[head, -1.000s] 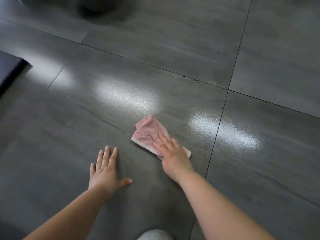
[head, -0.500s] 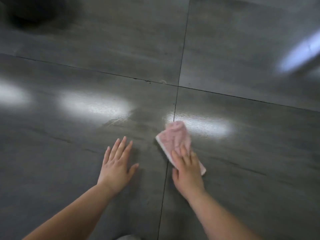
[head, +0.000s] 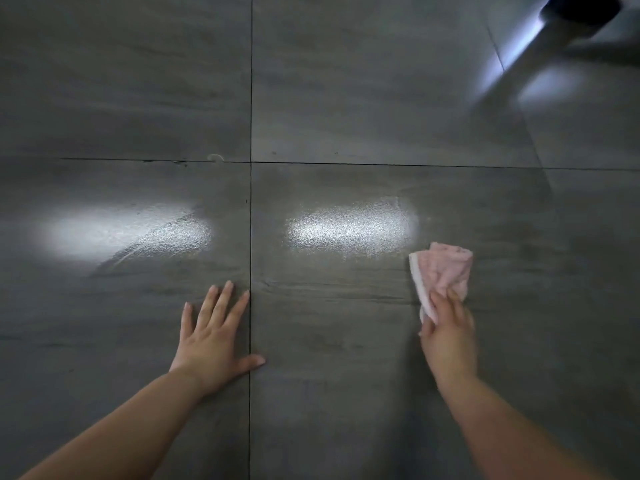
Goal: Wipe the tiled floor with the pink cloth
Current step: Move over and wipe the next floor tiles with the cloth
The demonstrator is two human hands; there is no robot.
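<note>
The pink cloth (head: 441, 271) lies crumpled on the dark grey tiled floor (head: 346, 341), right of centre, just past a bright light reflection. My right hand (head: 448, 336) presses down on the cloth's near end, fingers over it; the far part of the cloth sticks out beyond my fingertips. My left hand (head: 216, 337) rests flat on the floor with fingers spread, palm down, beside a grout line, holding nothing.
Dark grout lines (head: 250, 237) cross the floor and meet at a joint ahead. A small pale mark (head: 214, 156) sits on the far cross line. A dark object (head: 581, 8) stands at the top right corner. Wet streaks show in the left reflection (head: 138, 233).
My right hand has slid the cloth to the right, across the grout line onto the right-hand tile. The view has swung right; my left hand stays flat on the floor.
</note>
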